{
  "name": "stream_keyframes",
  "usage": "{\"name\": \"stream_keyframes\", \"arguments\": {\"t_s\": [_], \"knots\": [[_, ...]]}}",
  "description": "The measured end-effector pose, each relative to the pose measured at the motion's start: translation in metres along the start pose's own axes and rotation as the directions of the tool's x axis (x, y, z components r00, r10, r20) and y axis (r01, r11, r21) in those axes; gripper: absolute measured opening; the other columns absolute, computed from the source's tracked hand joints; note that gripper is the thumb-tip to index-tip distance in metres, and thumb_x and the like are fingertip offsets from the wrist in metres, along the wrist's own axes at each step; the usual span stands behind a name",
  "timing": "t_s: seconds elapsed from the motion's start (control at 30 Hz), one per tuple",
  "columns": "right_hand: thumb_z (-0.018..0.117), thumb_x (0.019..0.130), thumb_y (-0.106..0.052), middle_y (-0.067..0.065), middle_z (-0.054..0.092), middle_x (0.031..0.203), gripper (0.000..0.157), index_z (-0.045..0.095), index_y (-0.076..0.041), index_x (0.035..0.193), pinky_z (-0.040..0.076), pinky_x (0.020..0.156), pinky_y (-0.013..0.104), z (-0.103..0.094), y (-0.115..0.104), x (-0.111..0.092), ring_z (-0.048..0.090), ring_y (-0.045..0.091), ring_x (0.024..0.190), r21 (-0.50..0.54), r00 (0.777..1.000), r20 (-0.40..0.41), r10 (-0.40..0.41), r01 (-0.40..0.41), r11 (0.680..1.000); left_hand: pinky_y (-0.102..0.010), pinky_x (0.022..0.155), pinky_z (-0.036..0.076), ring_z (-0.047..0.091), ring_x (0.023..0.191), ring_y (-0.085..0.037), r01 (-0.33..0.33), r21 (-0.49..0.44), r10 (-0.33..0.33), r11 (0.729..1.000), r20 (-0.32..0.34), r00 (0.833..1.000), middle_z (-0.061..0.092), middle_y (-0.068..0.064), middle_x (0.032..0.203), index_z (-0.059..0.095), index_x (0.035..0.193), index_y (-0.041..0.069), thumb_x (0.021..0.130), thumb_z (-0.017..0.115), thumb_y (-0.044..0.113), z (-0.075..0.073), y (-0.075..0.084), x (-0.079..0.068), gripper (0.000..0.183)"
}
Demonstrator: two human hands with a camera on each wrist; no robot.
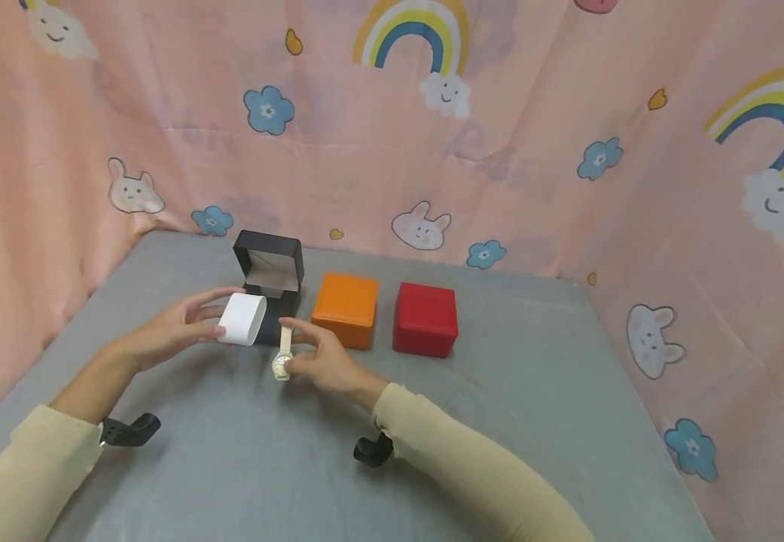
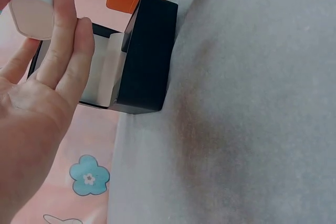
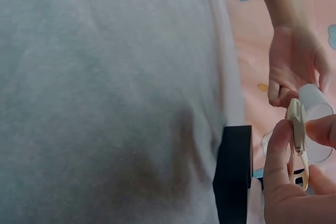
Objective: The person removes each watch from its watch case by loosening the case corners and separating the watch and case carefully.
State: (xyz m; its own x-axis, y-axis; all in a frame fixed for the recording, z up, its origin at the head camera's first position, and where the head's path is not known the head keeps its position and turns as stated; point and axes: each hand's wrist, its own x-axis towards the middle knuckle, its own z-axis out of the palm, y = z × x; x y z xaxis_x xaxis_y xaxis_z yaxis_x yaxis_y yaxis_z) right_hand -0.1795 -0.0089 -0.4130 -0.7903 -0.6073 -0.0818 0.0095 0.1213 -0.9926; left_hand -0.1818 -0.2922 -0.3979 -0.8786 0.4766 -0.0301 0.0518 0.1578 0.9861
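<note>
Your left hand (image 1: pixel 169 331) is half-curled, thumb and fingers pinching the white watch cushion (image 1: pixel 239 319). Your right hand (image 1: pixel 329 363) has the cream-strap wristwatch (image 1: pixel 282 364) in a thumb-and-finger pinch, dial showing to the head cam. With the watch as clock center: the cushion's at like 10:30, the black watch box (image 1: pixel 273 269) sits at 12 with its lid up, the orange box (image 1: pixel 346 305) at 2, the red box (image 1: pixel 425 316) between 2 and 3.
</note>
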Motion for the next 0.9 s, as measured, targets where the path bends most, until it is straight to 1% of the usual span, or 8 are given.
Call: {"name": "stream_keyframes", "arguments": {"t_s": [0.07,0.2,0.27,0.37,0.47,0.6,0.77,0.9], "knots": [[0.060,0.086,0.013,0.027,0.051,0.140,0.074,0.043,-0.014,0.153,0.055,0.072,0.025,0.002,0.002,-0.001,0.066,0.011,0.073,-0.018,1.000,0.003,0.006,-0.006,1.000,-0.033,0.091,0.058,0.065,0.112,-0.004,0.016,0.029,-0.016,0.999,-0.019,1.000,0.057,0.012,0.133,0.028,0.157,0.007,0.097,0.060,0.003,0.001,0.000,-0.001,0.068],[0.062,0.086,0.015,0.019,0.051,0.137,0.078,0.041,-0.015,0.155,0.056,0.072,0.024,0.005,0.007,-0.003,0.068,0.010,0.076,-0.054,1.000,-0.005,0.020,-0.020,0.998,-0.029,0.090,0.056,0.063,0.112,-0.001,0.040,0.078,-0.037,0.996,-0.041,0.998,0.056,0.006,0.133,0.027,0.157,0.005,0.097,0.062,0.007,0.001,0.002,-0.003,0.070],[0.063,0.086,0.015,0.019,0.051,0.137,0.079,0.040,-0.013,0.155,0.055,0.071,0.022,0.007,0.011,-0.004,0.069,0.013,0.078,-0.078,1.000,-0.013,0.017,-0.018,0.997,-0.029,0.089,0.055,0.064,0.110,-0.002,0.044,0.093,-0.040,0.995,-0.043,0.998,0.057,0.006,0.131,0.027,0.157,0.005,0.097,0.062,0.008,0.001,0.003,-0.002,0.069],[0.064,0.085,0.015,0.021,0.051,0.138,0.078,0.041,-0.012,0.155,0.053,0.069,0.021,0.010,0.015,-0.005,0.070,0.016,0.082,-0.113,0.999,-0.030,0.027,-0.031,0.993,-0.031,0.087,0.056,0.065,0.107,-0.005,0.048,0.087,-0.045,0.995,-0.035,0.998,0.061,0.009,0.128,0.027,0.157,0.004,0.098,0.060,0.007,-0.001,0.004,0.000,0.068],[0.066,0.086,0.013,0.020,0.049,0.140,0.078,0.042,-0.015,0.154,0.053,0.069,0.020,0.013,0.019,-0.006,0.071,0.017,0.085,-0.164,0.997,-0.056,0.049,-0.058,0.985,-0.031,0.086,0.056,0.066,0.105,-0.006,0.067,0.081,-0.064,0.994,-0.030,0.997,0.062,0.012,0.124,0.025,0.157,0.003,0.098,0.060,0.006,-0.002,0.004,0.002,0.069],[0.068,0.085,0.012,0.020,0.049,0.143,0.077,0.044,-0.016,0.152,0.054,0.067,0.020,0.016,0.023,-0.009,0.067,0.014,0.081,-0.230,0.993,-0.105,0.061,-0.084,0.969,-0.032,0.086,0.056,0.066,0.104,-0.006,0.087,0.087,-0.084,0.992,-0.031,0.996,0.060,0.011,0.125,0.024,0.158,0.004,0.098,0.062,0.008,-0.002,0.005,0.003,0.071],[0.068,0.084,0.013,0.020,0.053,0.136,0.076,0.044,-0.012,0.151,0.053,0.065,0.019,0.017,0.027,-0.010,0.059,0.010,0.074,-0.289,0.986,-0.158,0.043,-0.088,0.953,-0.031,0.086,0.056,0.066,0.103,-0.006,0.070,0.075,-0.069,0.995,-0.017,0.997,0.063,0.012,0.124,0.027,0.157,0.006,0.098,0.061,0.007,-0.001,0.004,0.006,0.068],[0.070,0.084,0.012,0.020,0.055,0.133,0.075,0.045,-0.012,0.150,0.054,0.067,0.020,0.019,0.032,-0.011,0.060,0.009,0.077,-0.299,0.983,-0.180,0.032,-0.086,0.950,-0.030,0.086,0.056,0.067,0.102,-0.006,0.065,0.066,-0.065,0.996,-0.010,0.998,0.065,0.014,0.122,0.030,0.155,0.007,0.098,0.060,0.005,0.000,-0.001,0.007,0.064]]}}
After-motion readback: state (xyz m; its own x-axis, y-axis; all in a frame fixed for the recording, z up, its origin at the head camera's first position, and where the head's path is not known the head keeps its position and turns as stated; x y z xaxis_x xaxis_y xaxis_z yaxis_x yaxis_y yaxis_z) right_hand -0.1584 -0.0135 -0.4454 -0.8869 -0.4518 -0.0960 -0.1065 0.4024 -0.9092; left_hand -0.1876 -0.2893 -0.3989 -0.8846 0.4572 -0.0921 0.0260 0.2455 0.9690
